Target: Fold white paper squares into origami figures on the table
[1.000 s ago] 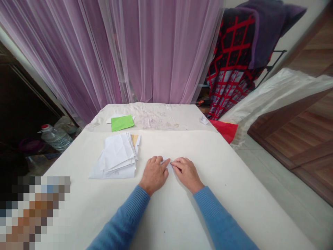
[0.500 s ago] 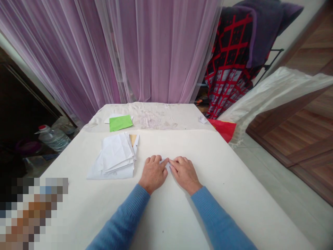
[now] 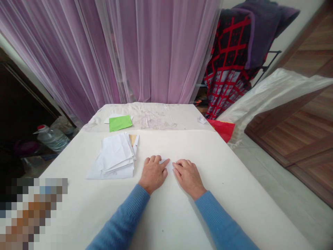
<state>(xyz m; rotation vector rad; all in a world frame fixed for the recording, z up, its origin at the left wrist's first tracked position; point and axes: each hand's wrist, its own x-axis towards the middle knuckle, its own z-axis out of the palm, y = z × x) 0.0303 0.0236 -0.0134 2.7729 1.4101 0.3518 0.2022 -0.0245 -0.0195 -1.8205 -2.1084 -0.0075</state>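
Observation:
A small piece of white paper (image 3: pixel 169 165) lies on the white-covered table, mostly hidden under my fingers. My left hand (image 3: pixel 154 173) holds it down from the left, index finger stretched along its upper edge and the other fingers bent. At the paper's right edge is my right hand (image 3: pixel 189 176), with thumb and fingers drawn together on it. A small gap separates the two hands' fingertips. To the left of my left hand sits a stack of white paper sheets (image 3: pixel 117 152), loosely piled with uneven edges.
A green paper packet (image 3: pixel 120 123) lies behind the stack. Crumpled white paper (image 3: pixel 202 119) rests at the table's far right corner, near a red bag (image 3: pixel 225 131). Purple curtains (image 3: pixel 161 52) hang behind the table (image 3: pixel 166 139). A large water bottle (image 3: pixel 52 139) stands left of it.
My right hand has slid a little to the right, so its fingertips have parted from my left index finger. My left hand has stayed in place on the paper.

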